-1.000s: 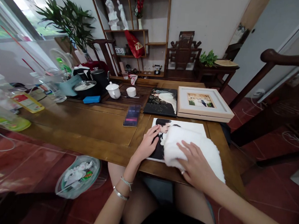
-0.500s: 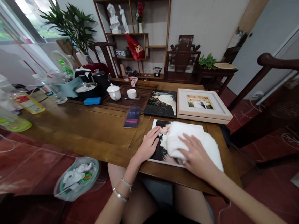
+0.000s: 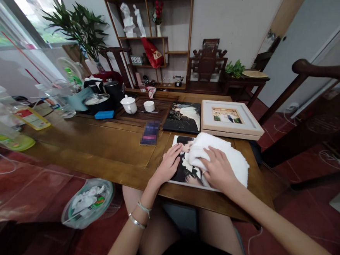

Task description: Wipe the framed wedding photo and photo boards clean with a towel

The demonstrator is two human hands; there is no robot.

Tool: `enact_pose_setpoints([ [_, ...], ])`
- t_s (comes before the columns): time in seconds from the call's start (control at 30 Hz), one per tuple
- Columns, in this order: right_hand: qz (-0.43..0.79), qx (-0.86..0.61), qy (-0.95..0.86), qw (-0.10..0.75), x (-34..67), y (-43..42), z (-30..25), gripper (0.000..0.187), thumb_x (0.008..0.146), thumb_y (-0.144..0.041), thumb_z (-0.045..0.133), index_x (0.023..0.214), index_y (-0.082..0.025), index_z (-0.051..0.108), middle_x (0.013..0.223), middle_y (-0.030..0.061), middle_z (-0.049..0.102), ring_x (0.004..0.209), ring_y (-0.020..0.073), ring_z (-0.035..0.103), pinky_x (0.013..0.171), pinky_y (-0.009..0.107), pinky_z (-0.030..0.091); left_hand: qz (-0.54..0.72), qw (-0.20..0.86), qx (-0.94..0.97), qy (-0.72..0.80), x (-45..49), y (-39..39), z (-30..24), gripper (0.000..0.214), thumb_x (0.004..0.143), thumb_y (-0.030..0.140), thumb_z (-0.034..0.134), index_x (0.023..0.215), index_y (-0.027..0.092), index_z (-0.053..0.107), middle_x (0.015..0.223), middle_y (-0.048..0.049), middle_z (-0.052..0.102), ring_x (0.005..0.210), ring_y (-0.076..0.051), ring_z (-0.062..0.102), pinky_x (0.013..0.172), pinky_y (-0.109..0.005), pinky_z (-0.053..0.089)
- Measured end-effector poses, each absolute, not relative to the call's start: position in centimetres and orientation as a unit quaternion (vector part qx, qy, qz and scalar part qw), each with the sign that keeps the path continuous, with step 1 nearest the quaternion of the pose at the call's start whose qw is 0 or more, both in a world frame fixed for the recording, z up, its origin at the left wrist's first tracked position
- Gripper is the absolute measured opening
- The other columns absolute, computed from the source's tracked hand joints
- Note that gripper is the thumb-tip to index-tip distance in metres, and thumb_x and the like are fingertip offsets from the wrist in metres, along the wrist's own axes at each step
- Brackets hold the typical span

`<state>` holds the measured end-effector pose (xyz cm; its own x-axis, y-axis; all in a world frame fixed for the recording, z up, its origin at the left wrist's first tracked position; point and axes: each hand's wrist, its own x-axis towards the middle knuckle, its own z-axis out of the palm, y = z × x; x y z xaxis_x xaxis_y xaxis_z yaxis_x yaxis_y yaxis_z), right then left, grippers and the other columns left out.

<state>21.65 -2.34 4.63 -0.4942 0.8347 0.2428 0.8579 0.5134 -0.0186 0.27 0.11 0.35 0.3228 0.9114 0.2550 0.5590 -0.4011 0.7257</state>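
A photo panel with a printed portrait lies flat near the front edge of the wooden table. My left hand rests flat on the panel's left side, fingers stretched out and holding nothing. Bunched over the panel's right part is a white towel, which hides much of the picture and hangs past its right side. My right hand grips the towel's near left part and presses it down on the panel.
Behind the panel lie a dark photo album and a light wooden picture frame. A phone is to the left. Farther left are a white teapot, a blue sponge and bottles. A trash bin stands on the floor.
My right hand and the towel have shifted slightly away from me over the panel, uncovering a bit more of its lower middle. My left hand stays in place.
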Motion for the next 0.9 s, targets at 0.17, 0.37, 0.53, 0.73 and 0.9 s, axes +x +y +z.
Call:
enact_pose_setpoints([
  [0.17, -0.037, -0.393, -0.909, 0.136, 18.7, -8.9, 3.6, 0.019, 0.073, -0.024, 0.066, 0.091, -0.024, 0.071, 0.133, 0.0124, 0.052, 0.129, 0.0363, 0.035, 0.105, 0.053, 0.029, 0.320, 0.279, 0.767, 0.481, 0.2, 0.3, 0.4, 0.045, 0.095, 0.024, 0.033, 0.139, 0.025, 0.042, 0.150, -0.0075, 0.037, 0.141, -0.022, 0.027, 0.115, -0.049, 0.021],
  [0.37, 0.036, -0.423, -0.896, 0.128, 20.8, -6.5, 5.3, 0.038, 0.076, -0.019, 0.058, 0.114, -0.022, 0.064, 0.125, 0.0150, 0.056, 0.121, 0.0330, 0.044, 0.097, 0.048, 0.038, 0.328, 0.270, 0.770, 0.476, 0.3, 0.2, 0.3, 0.045, 0.094, 0.021, 0.034, 0.139, 0.024, 0.041, 0.149, -0.0076, 0.038, 0.140, -0.021, 0.028, 0.115, -0.049, 0.021],
  [0.53, 0.088, -0.438, -0.880, 0.163, 21.3, 1.6, 8.1, 0.029, 0.094, -0.026, 0.041, 0.112, -0.018, 0.062, 0.104, 0.0117, 0.065, 0.098, 0.0258, 0.056, 0.086, 0.038, 0.042, 0.346, 0.255, 0.771, 0.470, 0.3, 0.3, -0.2, 0.044, 0.094, 0.022, 0.034, 0.137, 0.025, 0.044, 0.148, -0.0076, 0.040, 0.140, -0.021, 0.030, 0.115, -0.048, 0.022],
  [0.73, 0.156, -0.358, -0.908, 0.154, 16.5, 7.0, 9.3, 0.025, 0.096, -0.030, 0.042, 0.100, -0.018, 0.063, 0.091, 0.0058, 0.067, 0.083, 0.0199, 0.059, 0.078, 0.029, 0.041, 0.332, 0.244, 0.770, 0.488, 0.2, 0.4, -0.4, 0.043, 0.093, 0.021, 0.036, 0.135, 0.022, 0.047, 0.146, -0.0100, 0.042, 0.139, -0.024, 0.031, 0.114, -0.051, 0.023],
  [0.9, 0.139, -0.370, -0.907, 0.146, 16.8, 6.3, 8.7, 0.025, 0.095, -0.028, 0.043, 0.106, -0.017, 0.062, 0.093, 0.0088, 0.065, 0.091, 0.0232, 0.056, 0.079, 0.031, 0.040, 0.323, 0.247, 0.767, 0.495, 0.3, 0.3, -0.1, 0.043, 0.092, 0.020, 0.036, 0.134, 0.019, 0.048, 0.146, -0.0114, 0.042, 0.139, -0.025, 0.032, 0.113, -0.051, 0.024],
])
